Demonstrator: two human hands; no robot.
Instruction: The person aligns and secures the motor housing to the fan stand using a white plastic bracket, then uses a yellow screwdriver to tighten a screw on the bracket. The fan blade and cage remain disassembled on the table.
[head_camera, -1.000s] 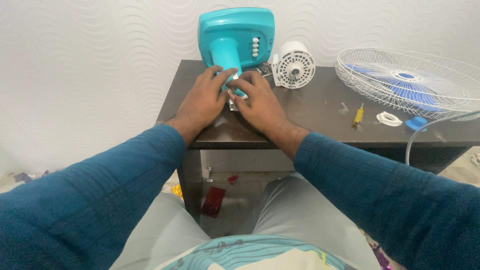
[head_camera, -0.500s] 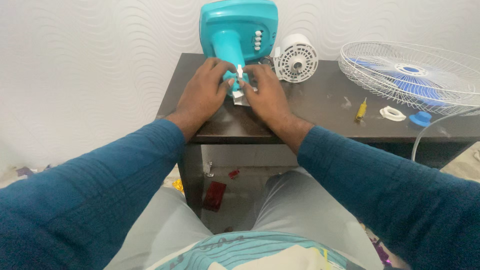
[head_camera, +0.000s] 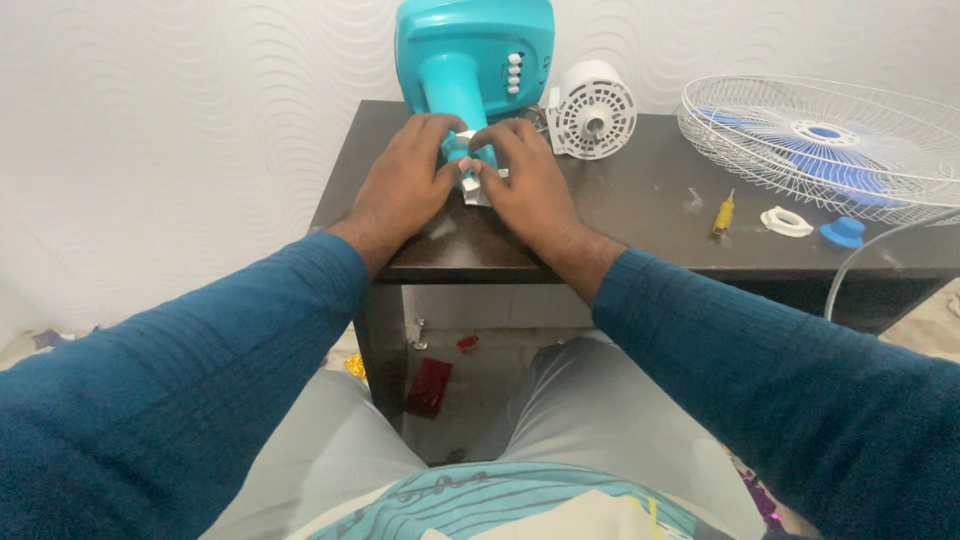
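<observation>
Since the half-second-earlier picture, both hands have closed in around the end of the fan neck: the small white piece that then stood upright between the thumbs is now mostly covered, with only a white sliver showing at the fingertips.

Left hand (head_camera: 405, 180) lies at 9 o'clock of the teal fan neck (head_camera: 452, 88), fingers curled against its lower end. Right hand (head_camera: 530, 185) lies at 3 o'clock of the same point, fingers bent inward, thumb tips of the two hands nearly touching. Both pinch narrowly on the small white fitting (head_camera: 470, 185), which rests against the neck's end on the dark tabletop (head_camera: 620, 215). How firmly each hand grips it cannot be told.

The teal fan base (head_camera: 475, 45) stands tilted at 12 o'clock of the hands, its white buttons facing the camera. At 2 o'clock sits the white motor housing (head_camera: 593, 110). Further out at 3 o'clock lie a yellow screwdriver (head_camera: 722, 214), a white ring nut (head_camera: 785, 222) and a blue cap (head_camera: 843, 233), with the wire guard (head_camera: 830, 140) holding the blue blade behind them.

Judgement: the step in hand is work on the white fitting at the neck joint. The next move calls for steady two-thumb pressure, square to the neck, with the base kept from sliding back.
</observation>
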